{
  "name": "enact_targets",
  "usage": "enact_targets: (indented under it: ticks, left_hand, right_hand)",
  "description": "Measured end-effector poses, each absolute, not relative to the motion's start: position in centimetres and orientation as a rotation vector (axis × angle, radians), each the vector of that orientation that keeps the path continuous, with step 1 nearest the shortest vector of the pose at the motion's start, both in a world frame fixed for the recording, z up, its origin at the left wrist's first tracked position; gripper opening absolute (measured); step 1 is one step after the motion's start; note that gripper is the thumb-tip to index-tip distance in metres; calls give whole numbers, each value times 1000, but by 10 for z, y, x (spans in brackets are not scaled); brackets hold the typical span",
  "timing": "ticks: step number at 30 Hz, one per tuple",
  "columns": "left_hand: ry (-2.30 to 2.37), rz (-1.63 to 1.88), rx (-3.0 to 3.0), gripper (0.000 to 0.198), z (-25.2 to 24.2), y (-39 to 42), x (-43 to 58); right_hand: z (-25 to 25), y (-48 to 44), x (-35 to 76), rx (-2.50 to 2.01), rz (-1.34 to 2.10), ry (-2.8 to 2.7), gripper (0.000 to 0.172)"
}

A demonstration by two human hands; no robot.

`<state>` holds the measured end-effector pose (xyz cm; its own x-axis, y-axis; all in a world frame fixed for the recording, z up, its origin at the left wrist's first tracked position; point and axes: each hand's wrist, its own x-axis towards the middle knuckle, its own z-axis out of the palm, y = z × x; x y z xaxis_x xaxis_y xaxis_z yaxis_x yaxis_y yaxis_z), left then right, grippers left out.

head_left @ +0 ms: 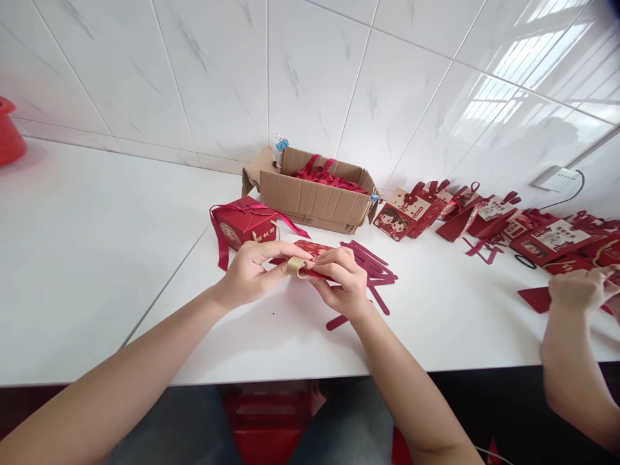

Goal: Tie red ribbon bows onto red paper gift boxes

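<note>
Both hands meet over the white table (252, 349) around a red printed paper gift box (312, 248), mostly hidden behind my fingers. My left hand (249, 271) is closed, thumb and fingers pinching near a curled gold-tan strip (294, 266) at the box's near side. My right hand (343, 278) grips the box from the right with bent fingers. Beside it lies a loose pile of dark red strap strips (371, 261) with rounded ends. Just beyond my left hand stands a finished red box (247, 223) tied with a red ribbon bow.
An open cardboard box (310, 200) holding red ribbons stands against the tiled wall, with blue binder clips (281, 144) on it. Several red gift boxes (494, 216) line the right side. Another person's hand (576, 289) works there. A red container (10, 132) is far left.
</note>
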<state>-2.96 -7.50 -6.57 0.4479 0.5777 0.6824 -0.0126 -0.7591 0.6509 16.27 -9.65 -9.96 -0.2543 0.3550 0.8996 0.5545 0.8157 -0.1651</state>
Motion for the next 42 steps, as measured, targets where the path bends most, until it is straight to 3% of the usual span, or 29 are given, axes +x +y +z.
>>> enact_targets:
  ticks: [13,19,26,42]
  left_hand:
    - [326,1272,2280,22,-64,-74,-30]
    - [289,1304,2334,56,-65,-74,-30]
    - [479,1180,2443,33,-68,-70,-31]
    - [359,1087,2375,34,-66,-69,-36]
  right_hand:
    - [-97,-97,161,-629,-281,-1816,8]
    - [-99,-96,162,-685,-290,-1753,9]
    - [-97,-98,163,-710,-249,-1751,15]
    - [-90,-103,167,-669,-70,-1930,17]
